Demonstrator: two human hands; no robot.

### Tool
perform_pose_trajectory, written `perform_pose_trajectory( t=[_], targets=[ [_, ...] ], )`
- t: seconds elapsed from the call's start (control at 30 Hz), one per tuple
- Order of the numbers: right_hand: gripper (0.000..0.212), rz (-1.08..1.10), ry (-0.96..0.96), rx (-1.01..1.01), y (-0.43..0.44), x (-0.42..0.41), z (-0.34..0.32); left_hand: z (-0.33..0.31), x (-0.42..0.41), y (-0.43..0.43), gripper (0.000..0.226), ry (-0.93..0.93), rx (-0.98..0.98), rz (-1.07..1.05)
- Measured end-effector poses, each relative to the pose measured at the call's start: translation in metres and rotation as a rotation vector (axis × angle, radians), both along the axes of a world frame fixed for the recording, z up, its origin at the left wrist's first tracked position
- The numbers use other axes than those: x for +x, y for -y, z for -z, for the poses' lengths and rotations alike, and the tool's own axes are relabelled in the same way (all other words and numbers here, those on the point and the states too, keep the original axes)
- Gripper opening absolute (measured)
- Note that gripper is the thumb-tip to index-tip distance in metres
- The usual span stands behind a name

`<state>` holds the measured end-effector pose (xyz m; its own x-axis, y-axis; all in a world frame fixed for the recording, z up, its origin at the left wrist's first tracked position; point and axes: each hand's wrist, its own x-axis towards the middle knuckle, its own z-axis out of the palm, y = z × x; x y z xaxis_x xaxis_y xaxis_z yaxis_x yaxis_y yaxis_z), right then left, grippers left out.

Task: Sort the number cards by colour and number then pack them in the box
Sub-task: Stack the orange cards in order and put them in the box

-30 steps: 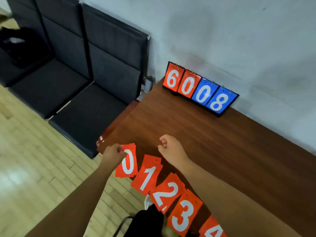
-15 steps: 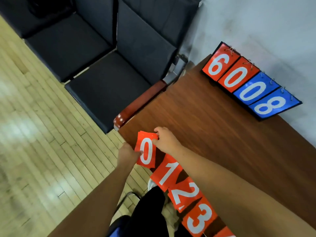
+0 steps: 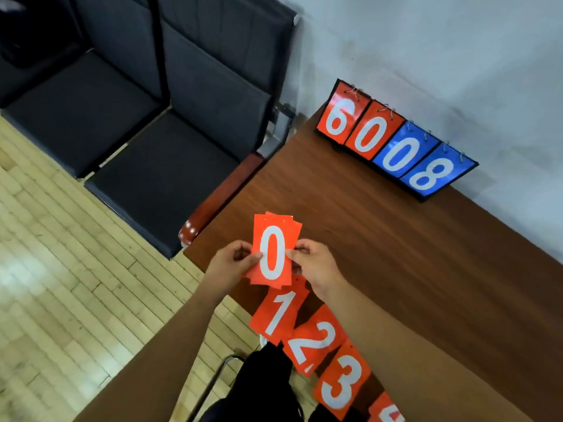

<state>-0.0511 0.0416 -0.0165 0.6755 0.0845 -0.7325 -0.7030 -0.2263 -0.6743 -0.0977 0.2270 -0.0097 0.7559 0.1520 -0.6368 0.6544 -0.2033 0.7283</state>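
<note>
Cards in red fill the near part of the view. Both hands hold a small stack of red cards (image 3: 273,252) with a white 0 on top, over the near left corner of the brown table (image 3: 396,254). The left hand (image 3: 233,264) pinches the stack's left edge, thumb on the face and fingers curled behind. The right hand (image 3: 316,266) pinches the right edge in the same way. Edges of the cards underneath show slightly fanned behind the top one.

Just below the stack, single red cards lie in a row along the table's near edge: the 1 card (image 3: 278,313), the 2 card (image 3: 315,342) close against it, the 3 card (image 3: 341,383), and part of one more card (image 3: 388,411) cut off by the frame.

At the table's far side, against the pale wall (image 3: 426,56), stands a flip scoreboard (image 3: 396,144) showing 6 and 0 in red, 0 and 8 in blue. Dark padded chairs (image 3: 170,153) stand left of the table on a pale wooden floor (image 3: 61,284).
</note>
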Motion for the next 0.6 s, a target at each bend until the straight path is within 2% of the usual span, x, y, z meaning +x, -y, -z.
perform_pose_trajectory(
  t=[0.07, 0.13, 0.2, 0.27, 0.33, 0.47, 0.6],
  targets=[
    [0.01, 0.087, -0.01, -0.039, 0.026, -0.004, 0.001, 0.01, -0.001, 0.014, 0.031, -0.046, 0.113, 0.113],
    [0.009, 0.159, -0.008, -0.077, 0.053, -0.012, 0.001, 0.025, -0.008, 0.028, 0.038, -0.137, 0.308, 0.238],
    [0.007, 0.206, 0.006, -0.133, 0.079, -0.023, -0.001, 0.038, -0.019, 0.046, 0.057, -0.201, 0.458, 0.361],
    [0.009, 0.217, 0.013, -0.195, 0.099, -0.036, -0.001, 0.044, -0.029, 0.069, 0.074, -0.206, 0.547, 0.417],
    [0.012, 0.232, -0.017, -0.225, 0.112, -0.048, -0.001, 0.044, -0.033, 0.09, 0.082, -0.201, 0.628, 0.427],
    [0.01, 0.259, -0.062, -0.24, 0.125, -0.069, 0.003, 0.051, -0.038, 0.113, 0.081, -0.159, 0.781, 0.45],
    [0.01, 0.272, -0.086, -0.219, 0.13, -0.08, 0.006, 0.063, -0.038, 0.113, 0.065, -0.145, 0.708, 0.381]
  ],
)
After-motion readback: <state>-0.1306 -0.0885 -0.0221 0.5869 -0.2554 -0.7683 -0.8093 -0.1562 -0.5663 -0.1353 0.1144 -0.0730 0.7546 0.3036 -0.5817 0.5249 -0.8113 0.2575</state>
